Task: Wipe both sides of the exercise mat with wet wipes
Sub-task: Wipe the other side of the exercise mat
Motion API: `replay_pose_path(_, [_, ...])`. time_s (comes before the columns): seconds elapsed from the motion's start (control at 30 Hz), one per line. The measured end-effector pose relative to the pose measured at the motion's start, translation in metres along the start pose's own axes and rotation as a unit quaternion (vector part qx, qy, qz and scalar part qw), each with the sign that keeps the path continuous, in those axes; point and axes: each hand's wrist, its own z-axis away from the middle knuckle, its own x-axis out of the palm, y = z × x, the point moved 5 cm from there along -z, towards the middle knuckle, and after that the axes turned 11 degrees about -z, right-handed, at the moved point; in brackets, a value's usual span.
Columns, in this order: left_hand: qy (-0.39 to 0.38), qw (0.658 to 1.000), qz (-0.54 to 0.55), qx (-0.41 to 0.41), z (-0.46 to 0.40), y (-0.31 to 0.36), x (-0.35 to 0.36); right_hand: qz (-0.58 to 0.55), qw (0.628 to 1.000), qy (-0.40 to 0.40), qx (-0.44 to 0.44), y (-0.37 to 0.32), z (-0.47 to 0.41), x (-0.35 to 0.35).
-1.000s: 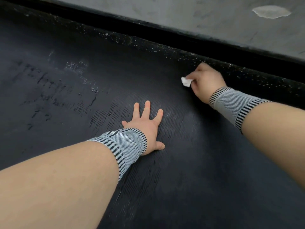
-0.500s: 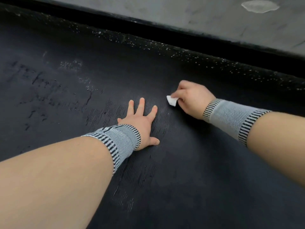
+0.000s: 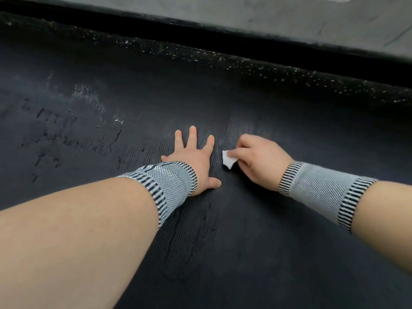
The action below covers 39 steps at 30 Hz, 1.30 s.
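Head view: black exercise mat (image 3: 256,253) fills most of the picture, its speckled far edge lying along a grey floor (image 3: 245,12). Left hand (image 3: 196,161) lies flat on the mat, fingers spread wide. Just beside it, right hand (image 3: 260,159) pinches a small white wet wipe (image 3: 228,162) against the mat. Both wrists wear grey striped bands (image 3: 165,188).

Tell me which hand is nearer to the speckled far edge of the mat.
Right. The right hand, gripping the wet wipe, lies closer to the speckled edge; the left hand rests flat on the mat, beside it and farther off.
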Motion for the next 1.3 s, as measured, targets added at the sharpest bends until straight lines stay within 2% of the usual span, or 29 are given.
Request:
replay_pose_path(0.07, [0.004,1.000,0.000,0.003,-0.001,0.000,-0.001,0.024,1.000,0.001,0.019,0.015,-0.018,-0.010])
replay_pose_path(0.2, [0.003,1.000,-0.001,0.007,-0.002,-0.001,-0.001,0.081,0.977,0.086,0.178,0.069,-0.054,-0.038])
replay_pose_path(0.27, [0.006,1.000,-0.007,0.010,-0.003,0.000,-0.001,0.090,0.967,0.116,0.209,0.070,-0.054,-0.039])
replay_pose_path(0.4, [0.018,1.000,-0.014,0.013,-0.005,-0.001,-0.001,0.069,0.981,0.101,0.147,0.023,-0.019,-0.004])
replay_pose_path(0.5, [0.025,0.999,-0.008,0.017,-0.006,-0.001,-0.001,0.007,0.995,0.059,0.074,-0.018,0.019,0.015])
replay_pose_path(0.57, [0.024,1.000,-0.006,0.018,-0.005,-0.001,-0.002,0.004,0.998,0.025,0.054,-0.022,0.023,0.017])
replay_pose_path(0.67, [0.024,0.999,-0.012,0.018,-0.001,0.001,-0.005,0.057,0.991,0.049,0.113,-0.001,-0.001,0.003])
replay_pose_path(0.83, [0.036,0.999,-0.024,0.020,0.004,0.002,-0.008,0.090,0.953,0.130,0.259,0.022,-0.024,-0.009])
replay_pose_path(0.93, [0.054,0.997,-0.037,0.038,0.010,0.000,-0.008,0.079,0.958,0.125,0.244,-0.006,-0.005,0.012])
replay_pose_path(1.07, [0.075,0.990,-0.050,0.108,0.020,-0.013,0.003,0.031,0.989,0.083,0.121,-0.065,0.042,0.040])
replay_pose_path(1.13, [0.075,0.985,-0.071,0.135,0.026,-0.025,0.013,0.013,0.995,0.043,0.090,-0.079,0.056,0.047])
replay_pose_path(1.23, [0.088,0.975,-0.129,0.159,0.036,-0.036,0.029,0.044,0.992,0.032,0.114,-0.068,0.042,0.040])
replay_pose_path(1.3, [0.104,0.971,-0.140,0.165,0.042,-0.038,0.036,0.075,0.974,0.065,0.203,-0.043,0.026,0.028])
